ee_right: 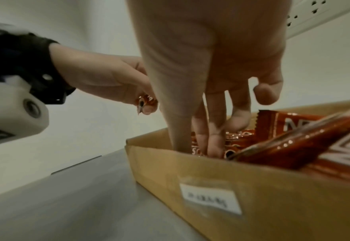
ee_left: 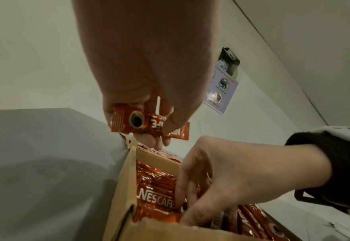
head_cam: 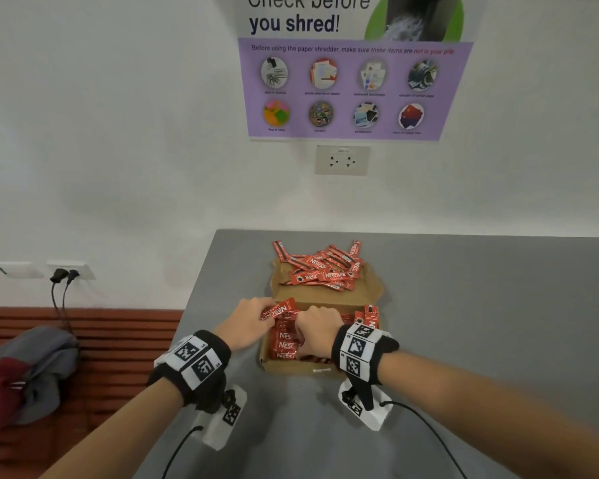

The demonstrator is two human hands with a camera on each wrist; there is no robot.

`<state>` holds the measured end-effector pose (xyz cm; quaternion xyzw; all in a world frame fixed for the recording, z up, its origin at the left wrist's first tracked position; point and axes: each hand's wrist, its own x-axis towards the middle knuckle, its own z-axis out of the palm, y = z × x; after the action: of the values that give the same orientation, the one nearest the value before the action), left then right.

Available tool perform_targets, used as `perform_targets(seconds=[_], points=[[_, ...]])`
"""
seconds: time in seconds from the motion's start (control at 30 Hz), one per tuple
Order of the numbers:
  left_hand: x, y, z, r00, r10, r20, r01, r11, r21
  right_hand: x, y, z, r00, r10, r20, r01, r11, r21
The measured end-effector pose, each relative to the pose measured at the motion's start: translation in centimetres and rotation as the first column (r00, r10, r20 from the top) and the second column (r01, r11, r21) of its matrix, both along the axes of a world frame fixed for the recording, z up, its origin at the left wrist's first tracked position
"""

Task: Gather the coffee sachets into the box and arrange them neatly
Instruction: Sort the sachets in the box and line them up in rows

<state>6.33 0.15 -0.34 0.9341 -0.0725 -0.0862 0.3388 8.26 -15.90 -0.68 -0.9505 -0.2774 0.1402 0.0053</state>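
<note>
Head view shows a brown cardboard box (head_cam: 320,369) on the grey table (head_cam: 464,323), loose glossy red Nescafé sachets (head_cam: 322,267) piled on its far flap; left wrist view shows the left hand (ee_left: 149,81) pinching two sachets (ee_left: 147,124); right wrist view shows the right hand (ee_right: 211,73) with straight fingers pressed among packed sachets (ee_right: 293,143).

Head cam above; wrist cams close, box (head_cam: 301,369) shared.
</note>
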Motion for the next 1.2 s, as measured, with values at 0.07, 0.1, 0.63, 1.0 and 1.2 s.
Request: perform_targets(seconds=[0.07, 0.1, 0.63, 1.0, 1.2], points=[[0.2, 0.0, -0.2, 1.0, -0.009, -0.004, 0.009, 1.0, 0.004, -0.3, 0.3, 0.0, 1.0, -0.004, 0.021, 0.005, 1.0, -0.023], [0.3, 0.0, -0.4, 1.0, -0.007, -0.002, 0.007, 1.0, 0.007, -0.4, 0.5, 0.0, 1.0, -0.003, 0.017, 0.003, 0.999, -0.042], [2.3, 0.0, -2.8, 0.999, -0.035, 0.008, 0.033, 0.981, 0.191, -0.1, 2.0, 0.4, 1.0, -0.021, -0.019, 0.019, 0.995, -0.099], [2.2, 0.4, -3.1, 0.996, -0.053, 0.069, 0.038, 0.979, 0.2, 1.5, 1.9, -0.1, 0.999, -0.014, 0.034, 0.014, 1.0, -0.004], [2.3, 0.0, -2.6, 0.997, 0.031, 0.068, -0.042, 0.986, 0.159, 2.0, 1.8, -0.2, 0.999, -0.03, -0.017, 0.03, 1.0, -0.003]])
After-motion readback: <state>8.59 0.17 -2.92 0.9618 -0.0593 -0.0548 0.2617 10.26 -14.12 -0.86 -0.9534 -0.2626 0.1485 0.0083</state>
